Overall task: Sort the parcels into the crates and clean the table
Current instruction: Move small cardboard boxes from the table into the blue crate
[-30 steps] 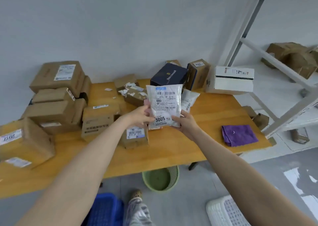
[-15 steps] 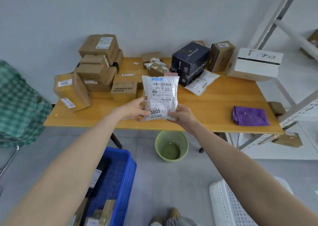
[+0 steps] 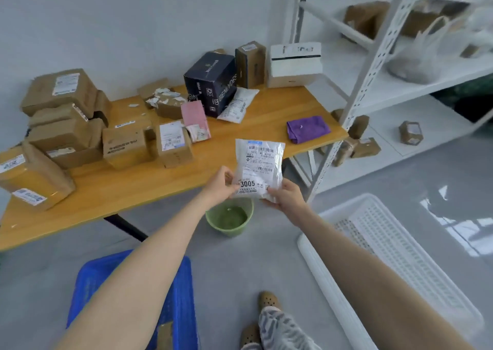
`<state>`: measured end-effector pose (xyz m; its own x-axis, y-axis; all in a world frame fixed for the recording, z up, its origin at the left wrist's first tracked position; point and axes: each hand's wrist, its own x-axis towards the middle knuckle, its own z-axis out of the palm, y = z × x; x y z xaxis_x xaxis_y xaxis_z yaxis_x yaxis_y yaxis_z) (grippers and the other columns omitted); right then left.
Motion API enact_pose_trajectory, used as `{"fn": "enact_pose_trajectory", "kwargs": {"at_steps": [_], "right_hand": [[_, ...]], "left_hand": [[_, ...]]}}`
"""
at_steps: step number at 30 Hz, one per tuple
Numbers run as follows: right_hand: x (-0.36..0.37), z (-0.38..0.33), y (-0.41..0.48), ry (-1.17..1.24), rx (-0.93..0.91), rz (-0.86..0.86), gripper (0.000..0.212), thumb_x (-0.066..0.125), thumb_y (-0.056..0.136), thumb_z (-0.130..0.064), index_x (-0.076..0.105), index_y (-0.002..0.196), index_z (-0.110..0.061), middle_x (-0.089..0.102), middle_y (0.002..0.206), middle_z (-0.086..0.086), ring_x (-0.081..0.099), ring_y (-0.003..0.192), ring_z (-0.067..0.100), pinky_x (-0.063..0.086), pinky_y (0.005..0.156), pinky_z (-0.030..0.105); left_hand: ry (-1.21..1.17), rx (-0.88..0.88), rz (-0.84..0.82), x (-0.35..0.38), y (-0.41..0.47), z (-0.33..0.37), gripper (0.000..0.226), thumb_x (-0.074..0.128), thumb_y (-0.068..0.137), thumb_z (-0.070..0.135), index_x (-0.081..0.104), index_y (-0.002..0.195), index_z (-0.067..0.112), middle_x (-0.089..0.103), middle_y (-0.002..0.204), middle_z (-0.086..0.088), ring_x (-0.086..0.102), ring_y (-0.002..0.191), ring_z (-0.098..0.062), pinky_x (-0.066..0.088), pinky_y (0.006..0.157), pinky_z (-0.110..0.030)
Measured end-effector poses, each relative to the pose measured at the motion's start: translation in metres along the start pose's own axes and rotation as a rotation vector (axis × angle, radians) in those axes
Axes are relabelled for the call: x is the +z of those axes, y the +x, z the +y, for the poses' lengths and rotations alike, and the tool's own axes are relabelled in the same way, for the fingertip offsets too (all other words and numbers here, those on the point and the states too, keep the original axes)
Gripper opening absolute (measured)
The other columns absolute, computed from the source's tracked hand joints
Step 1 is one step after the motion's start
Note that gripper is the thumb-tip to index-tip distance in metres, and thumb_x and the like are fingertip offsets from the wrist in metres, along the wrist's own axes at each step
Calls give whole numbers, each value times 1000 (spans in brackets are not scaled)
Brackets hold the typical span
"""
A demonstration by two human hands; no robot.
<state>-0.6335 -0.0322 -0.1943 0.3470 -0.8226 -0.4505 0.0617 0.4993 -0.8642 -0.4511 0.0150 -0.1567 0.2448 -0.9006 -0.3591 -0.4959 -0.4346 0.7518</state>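
both hands, left hand and right hand, pinch the white parcel upright above the green bin, near the table edge.

1. Bright, soft, even light fills the room, with no hard shadows on the bench or the grey wall.
2. White patches of reflected glare lie on the glossy floor at right.
3. The label of the white parcel mid-frame reads sharp.
4. The shelf rack and its goods, upper right, are smeared with blur.
5. The wide-angle lens bows straight lines near the edges.
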Motion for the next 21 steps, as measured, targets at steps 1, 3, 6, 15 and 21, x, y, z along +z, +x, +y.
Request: {"fn": "enact_pose_trajectory", "kwargs": {"at_steps": [1, 3, 6, 15, 21], "right_hand": [[-19, 7, -11, 17, 16, 45, 23, 54, 90, 6, 62, 99, -13, 69, 99, 9, 68, 83, 18, 60, 74, 36], [-69, 19, -38, 58, 18, 198, 23, 52, 89, 10, 59, 93, -11, 66, 92, 10, 66, 77, 20, 60, 69, 35], [-138, 35, -73, 114, 75, 421, 19, 52, 87, 11, 54, 98, -4, 61, 93, 15, 63, 70, 23, 59, 57, 29], [-320, 69, -168, 147, 240, 767, 20, 47, 89, 12, 50, 103, -2, 56, 88, 16, 57, 63, 22, 53, 45, 28], [-422, 88, -211, -60, 707, 699, 60, 54, 95, -21, 25, 145, -6, 32, 148, 19, 35, 133, 42, 35, 101, 56]], "left_hand": [[56, 26, -49, 19, 1, 5, 20, 62, 89, 15, 45, 97, 13, 52, 93, 1, 50, 75, -11, 44, 62, -20], [115, 91, -193, 72, 0, 25, 16, 62, 89, 14, 47, 85, 17, 50, 83, 3, 46, 70, -10, 39, 58, -15], [154, 110, -421, 145, -6, 54, 4, 60, 90, 9, 57, 90, 12, 54, 92, -5, 49, 78, -17, 40, 58, -18], [731, 301, -971, 314, -32, 143, 55, 41, 95, 7, 27, 148, 11, 24, 156, -2, 27, 140, -17, 23, 112, -27], [801, 289, -1014, 396, -30, 193, 56, 38, 92, 8, 29, 147, 15, 29, 154, -4, 30, 140, -19, 26, 115, -39]]}}
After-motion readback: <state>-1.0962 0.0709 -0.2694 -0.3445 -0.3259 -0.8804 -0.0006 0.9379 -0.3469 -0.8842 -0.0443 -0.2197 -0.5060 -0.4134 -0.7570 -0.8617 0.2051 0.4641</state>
